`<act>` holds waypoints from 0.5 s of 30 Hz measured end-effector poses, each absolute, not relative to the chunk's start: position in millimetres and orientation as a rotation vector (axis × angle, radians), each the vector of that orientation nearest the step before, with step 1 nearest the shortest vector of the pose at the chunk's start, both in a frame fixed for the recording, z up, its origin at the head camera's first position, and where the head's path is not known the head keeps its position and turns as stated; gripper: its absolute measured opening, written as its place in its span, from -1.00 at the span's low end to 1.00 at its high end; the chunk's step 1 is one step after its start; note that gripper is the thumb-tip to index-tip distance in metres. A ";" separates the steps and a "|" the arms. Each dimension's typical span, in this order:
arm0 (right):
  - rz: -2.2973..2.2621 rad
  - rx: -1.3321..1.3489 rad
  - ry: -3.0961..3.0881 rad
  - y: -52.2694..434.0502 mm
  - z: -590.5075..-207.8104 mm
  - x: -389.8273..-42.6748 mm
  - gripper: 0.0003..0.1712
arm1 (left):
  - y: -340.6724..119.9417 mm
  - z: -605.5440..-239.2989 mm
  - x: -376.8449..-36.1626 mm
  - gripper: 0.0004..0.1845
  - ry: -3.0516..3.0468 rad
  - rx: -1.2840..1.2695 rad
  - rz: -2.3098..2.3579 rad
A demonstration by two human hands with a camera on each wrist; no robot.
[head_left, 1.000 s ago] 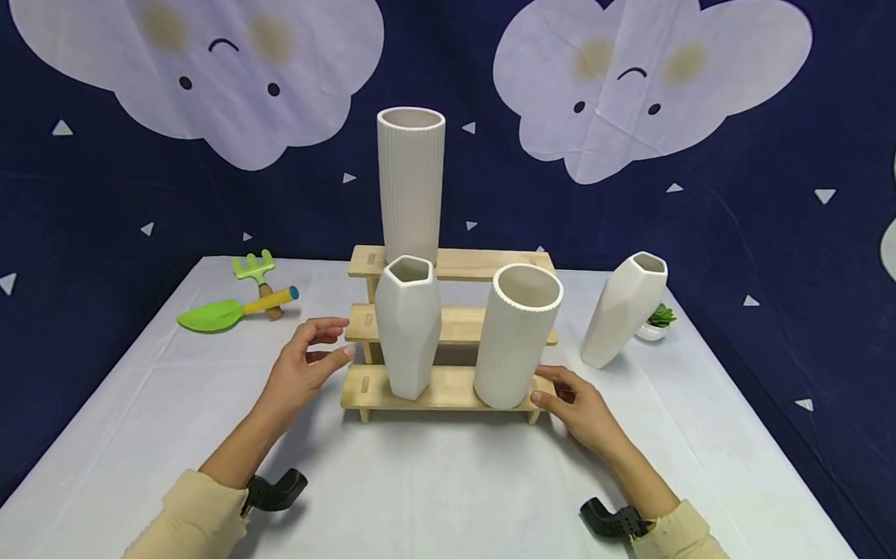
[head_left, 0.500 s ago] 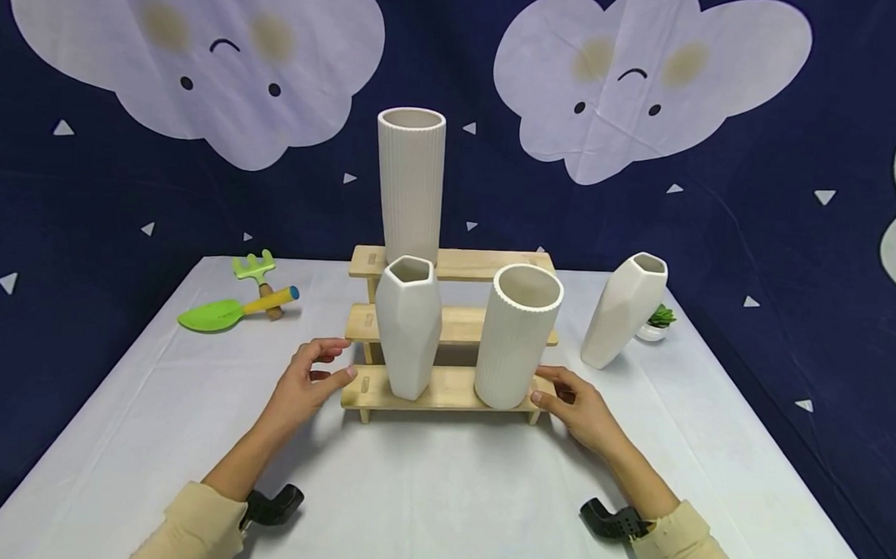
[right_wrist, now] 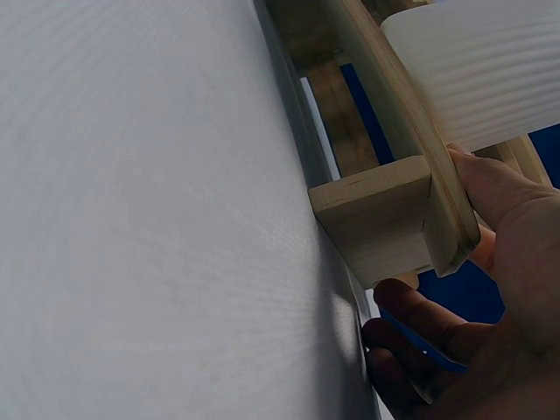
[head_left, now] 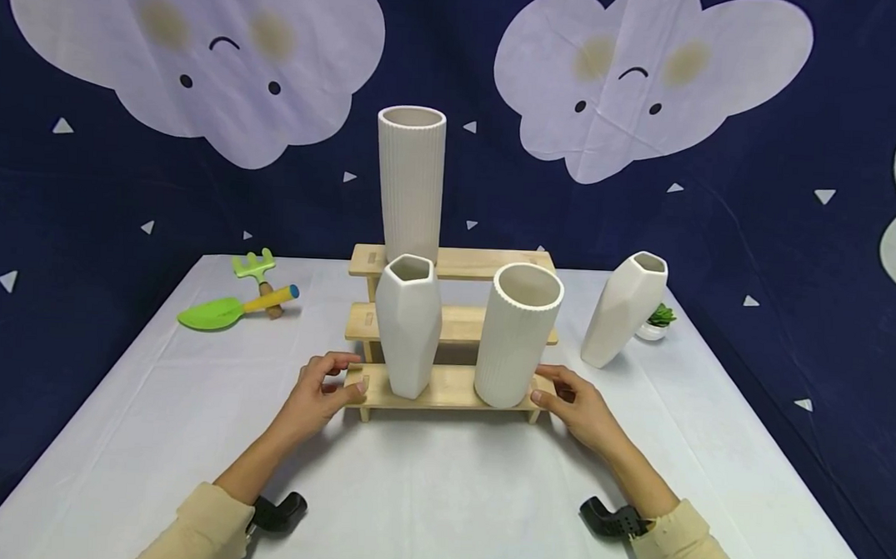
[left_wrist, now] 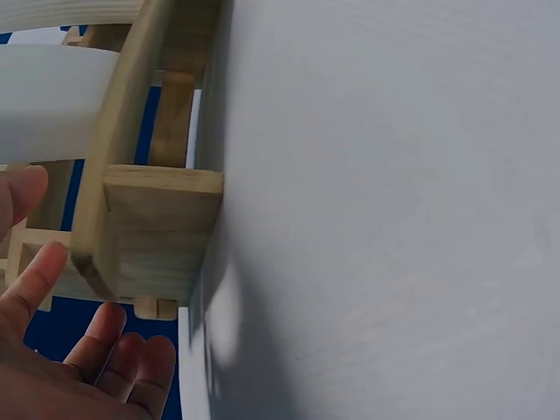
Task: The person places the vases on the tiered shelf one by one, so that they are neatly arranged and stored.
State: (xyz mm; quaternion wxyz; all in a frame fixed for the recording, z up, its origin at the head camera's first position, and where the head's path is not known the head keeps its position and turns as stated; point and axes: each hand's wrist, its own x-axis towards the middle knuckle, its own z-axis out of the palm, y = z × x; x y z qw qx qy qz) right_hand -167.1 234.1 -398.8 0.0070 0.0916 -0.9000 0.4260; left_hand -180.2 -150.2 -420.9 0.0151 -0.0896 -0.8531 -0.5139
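The wooden stand (head_left: pixel 443 388) is a pale three-step rack standing level on the white table, its lowest step toward the person and its top step at the back. The left hand (head_left: pixel 317 395) curls round the left end of the lowest step; the right hand (head_left: pixel 579 406) holds the right end — thumb on top of the board, seen in the right wrist view. Its foot (left_wrist: pixel 157 232) rests flat on the cloth. It carries three white vases, two on the lowest step and one on the top.

Beige long sleeves (head_left: pixel 197 523), black wrist mounts (head_left: pixel 608 518) on both arms
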 end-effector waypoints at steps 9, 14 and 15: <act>1.322 0.309 -2.794 250.9 -429.4 -184.3 -0.49 | -147.3 -425.0 -181.9 -0.56 -2.674 -0.285 -1.616; 1.322 0.317 -2.791 251.4 -430.2 -184.6 -0.49 | -145.5 -426.0 -182.9 -0.53 -2.701 -0.275 -1.639; 1.321 0.315 -2.792 251.4 -430.3 -184.5 -0.49 | -145.1 -426.1 -182.9 -0.53 -2.710 -0.264 -1.648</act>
